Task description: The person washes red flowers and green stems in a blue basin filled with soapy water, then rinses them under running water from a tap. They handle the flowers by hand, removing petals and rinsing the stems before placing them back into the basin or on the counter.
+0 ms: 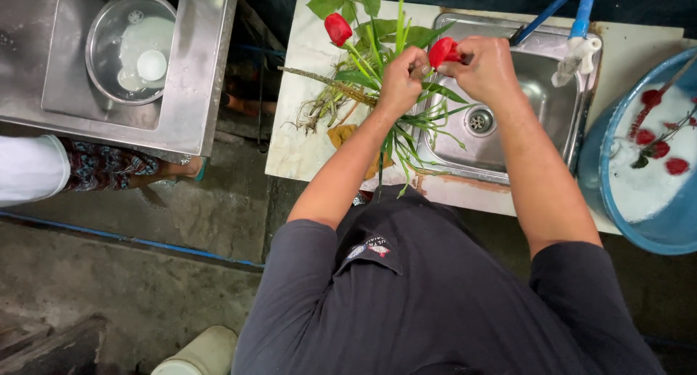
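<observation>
Nearest to us: our dark grey shirt (435, 295) fills the bottom centre of the frame, both bare forearms reaching up from it.

Far left: a steel counter (196, 92) with a round metal bowl (131, 47) in the upper left, pale dishes sitting in it. Below it, someone else's white sleeve (29, 168) and patterned cloth at the left edge.

Centre: a white marble top (305, 63) carrying a heap of green stems and leaves (370, 77), one red bud (337, 28) standing above them.

Our left hand (399, 81) is closed around a stem just under a second red flower head (441, 52). Our right hand (486, 70) has fingertips pinched together on that head from the right. The flower is held above the left rim of the steel sink (544, 99), upper centre.

Handling, our read: light, soft, bruises easily; petals will tear if squeezed. The stem is the stiffer part, so grip there, just below the head, and keep only light contact on the petals.

Right: blue pipe (584, 8), then a blue basin (653, 222) of foamy water with red flower heads (657, 150) floating in it.
</observation>
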